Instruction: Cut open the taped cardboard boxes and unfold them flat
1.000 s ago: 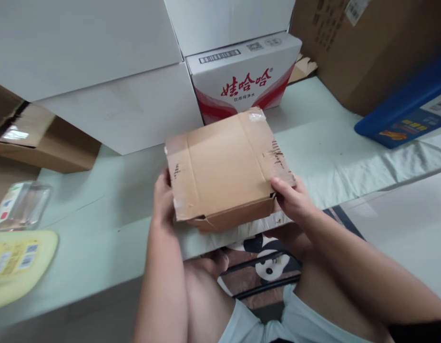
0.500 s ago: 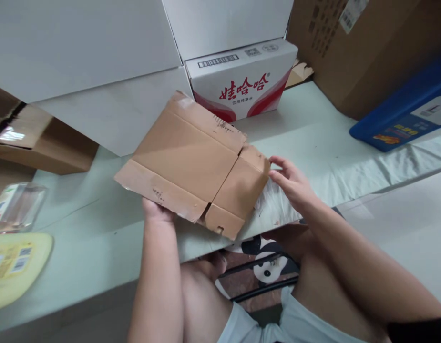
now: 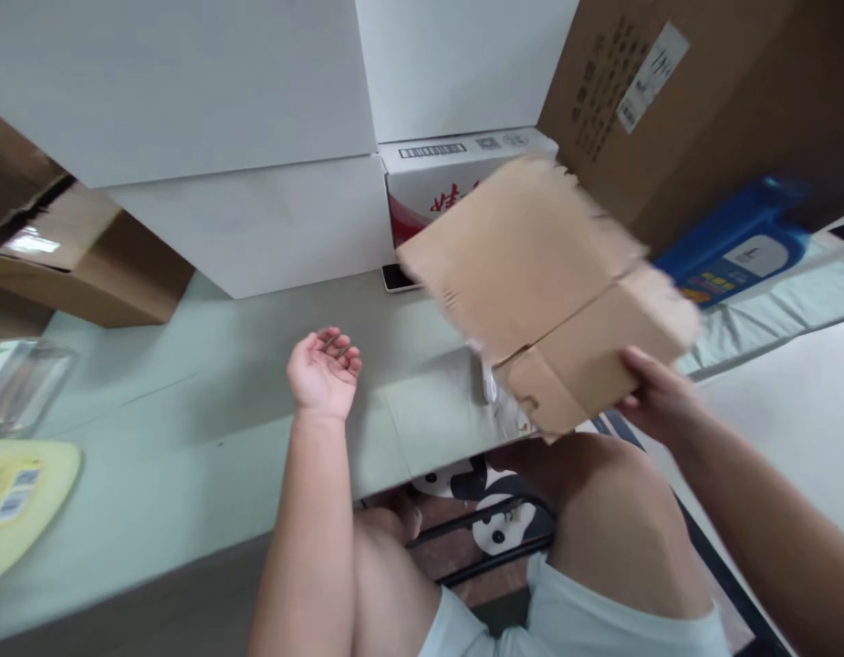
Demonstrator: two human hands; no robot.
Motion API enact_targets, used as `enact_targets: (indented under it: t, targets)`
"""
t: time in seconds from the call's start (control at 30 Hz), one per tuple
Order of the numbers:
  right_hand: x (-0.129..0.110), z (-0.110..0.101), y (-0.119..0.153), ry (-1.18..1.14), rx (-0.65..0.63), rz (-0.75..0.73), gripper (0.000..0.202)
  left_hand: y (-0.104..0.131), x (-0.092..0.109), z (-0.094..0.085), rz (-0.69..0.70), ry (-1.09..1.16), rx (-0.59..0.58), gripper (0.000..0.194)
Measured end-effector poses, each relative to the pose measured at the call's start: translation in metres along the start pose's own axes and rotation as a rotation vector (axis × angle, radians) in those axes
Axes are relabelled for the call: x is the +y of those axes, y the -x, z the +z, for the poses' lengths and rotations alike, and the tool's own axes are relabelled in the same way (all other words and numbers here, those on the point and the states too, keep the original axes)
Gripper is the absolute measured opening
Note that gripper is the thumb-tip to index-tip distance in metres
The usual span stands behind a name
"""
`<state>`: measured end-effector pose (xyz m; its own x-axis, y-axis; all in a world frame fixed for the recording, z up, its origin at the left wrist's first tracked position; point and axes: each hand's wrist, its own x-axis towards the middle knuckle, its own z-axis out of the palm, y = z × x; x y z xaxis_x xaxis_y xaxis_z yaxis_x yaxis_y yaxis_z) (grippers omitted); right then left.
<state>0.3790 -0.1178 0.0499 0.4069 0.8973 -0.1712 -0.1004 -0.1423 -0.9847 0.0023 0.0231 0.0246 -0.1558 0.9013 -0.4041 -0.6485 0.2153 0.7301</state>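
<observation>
A flattened piece of plain brown cardboard (image 3: 531,265) sits at about two o'clock from the middle of the view, held tilted above the pale cloth-covered table (image 3: 257,456). It is a matt, light tan sheet made of one broad panel and a narrower one toward four o'clock, parted by a straight fold line that darkens to a slit near the seven o'clock edge. A small flap there has a notch cut in it, the far edge toward one o'clock looks ragged, and small dark marks show near the eight o'clock edge; motion blur softens the outline. The right hand (image 3: 658,392) pinches the sheet at its four o'clock edge, thumb on the upper face; how the fingers lie underneath is mostly hidden. The left hand (image 3: 324,376), between eight and nine o'clock of the sheet and well apart from it, hangs palm up with its fingers loosely curled and slightly parted. The cardboard partly covers a white carton with red lettering (image 3: 455,164) at eleven o'clock and a blue bottle (image 3: 750,242) near three; a slim white object (image 3: 488,383) shows at seven.
</observation>
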Motion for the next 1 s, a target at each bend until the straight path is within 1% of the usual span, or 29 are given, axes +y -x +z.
enact_targets:
  t: [0.03, 0.1, 0.17, 0.23, 0.27, 0.33, 0.37, 0.4, 0.43, 0.47, 0.5, 0.57, 0.63, 0.7, 0.77, 0.83, 0.9, 1.0]
  targets:
    - [-0.003, -0.021, -0.003, -0.004, 0.082, -0.020, 0.041, 0.002, 0.004, 0.000, -0.030, 0.015, 0.017, 0.017]
    - [-0.011, -0.057, -0.011, 0.077, 0.198, -0.103, 0.032, 0.006, 0.009, 0.000, -0.042, 0.037, 0.033, 0.015]
    - [-0.019, -0.079, -0.024, 0.152, 0.293, -0.213, 0.026, 0.008, 0.010, 0.000, -0.044, 0.044, 0.030, 0.015]
    - [-0.030, -0.085, -0.048, 0.185, 0.338, -0.289, 0.023, 0.009, 0.009, 0.002, -0.049, 0.047, 0.024, 0.016]
    - [-0.036, -0.082, -0.064, 0.190, 0.339, -0.304, 0.022, 0.009, 0.009, 0.003, -0.049, 0.048, 0.022, 0.016]
    - [-0.049, -0.066, -0.103, 0.199, 0.301, -0.297, 0.021, 0.008, 0.008, 0.005, -0.053, 0.048, 0.023, 0.015]
    - [-0.055, -0.055, -0.122, 0.211, 0.250, -0.262, 0.022, 0.008, 0.007, 0.006, -0.057, 0.045, 0.026, 0.015]
    - [-0.059, -0.041, -0.139, 0.227, 0.172, -0.203, 0.023, 0.008, 0.008, 0.007, -0.061, 0.043, 0.031, 0.015]
    - [-0.062, -0.026, -0.153, 0.244, 0.106, -0.159, 0.021, 0.008, 0.008, 0.007, -0.061, 0.042, 0.039, 0.015]
    - [-0.062, -0.011, -0.161, 0.269, 0.038, -0.108, 0.018, 0.008, 0.010, 0.007, -0.061, 0.043, 0.047, 0.016]
    - [-0.060, 0.005, -0.163, 0.295, -0.036, -0.058, 0.015, 0.008, 0.011, 0.007, -0.058, 0.046, 0.054, 0.016]
    - [-0.054, 0.037, -0.150, 0.362, -0.228, 0.040, 0.019, 0.008, 0.015, 0.006, -0.046, 0.061, 0.058, 0.017]
    - [-0.048, 0.069, -0.124, 0.469, -0.496, 0.132, 0.022, 0.008, 0.020, 0.003, -0.029, 0.086, 0.051, 0.016]
    - [-0.045, 0.103, -0.096, 0.559, -0.684, 0.171, 0.022, 0.009, 0.026, -0.001, -0.010, 0.126, 0.049, 0.016]
    - [-0.043, 0.138, -0.074, 0.634, -0.794, 0.160, 0.020, 0.012, 0.031, -0.005, 0.002, 0.175, 0.049, 0.016]
    - [-0.041, 0.176, -0.059, 0.705, -0.875, 0.106, 0.014, 0.016, 0.036, -0.012, 0.007, 0.226, 0.050, 0.017]
    - [-0.037, 0.218, -0.050, 0.788, -0.940, 0.006, 0.011, 0.020, 0.042, -0.020, 0.014, 0.274, 0.052, 0.018]
    - [-0.031, 0.287, -0.038, 0.913, -1.008, -0.222, 0.015, 0.024, 0.054, -0.038, 0.033, 0.360, 0.058, 0.020]
